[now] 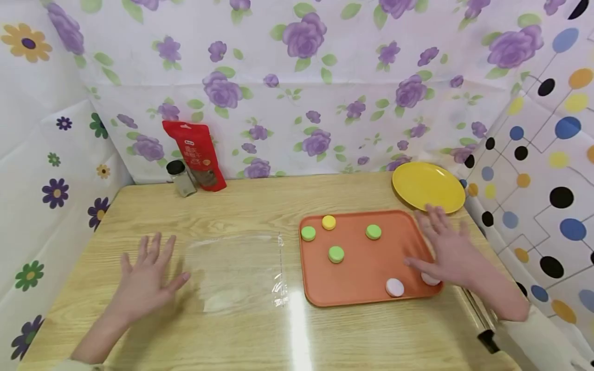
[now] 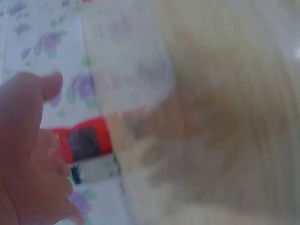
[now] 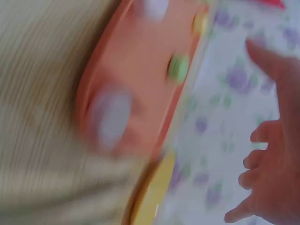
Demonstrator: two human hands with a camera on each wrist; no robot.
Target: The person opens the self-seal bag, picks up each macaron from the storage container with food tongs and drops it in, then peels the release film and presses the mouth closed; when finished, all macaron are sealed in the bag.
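My left hand (image 1: 144, 283) hovers with spread fingers left of a clear plastic bag (image 1: 236, 273) lying flat on the wooden table (image 1: 223, 342). Over the right end of an orange tray (image 1: 362, 275), my right hand (image 1: 452, 252) is spread too, holding nothing. Three green macarons (image 1: 336, 254), a yellow macaron (image 1: 328, 222) and two whitish ones (image 1: 395, 287) sit on the tray. One whitish macaron (image 1: 430, 281) is partly hidden beneath the right hand. Both wrist views are blurred; a whitish macaron (image 3: 112, 117) shows in the right one.
Behind the tray, a yellow plate (image 1: 428, 186) lies at the back right. A red pouch (image 1: 199, 154) leans on the flowered backdrop beside a small black-lidded jar (image 1: 182, 179). A long thin object with a dark end (image 1: 488, 341) is partly covered by the right forearm.
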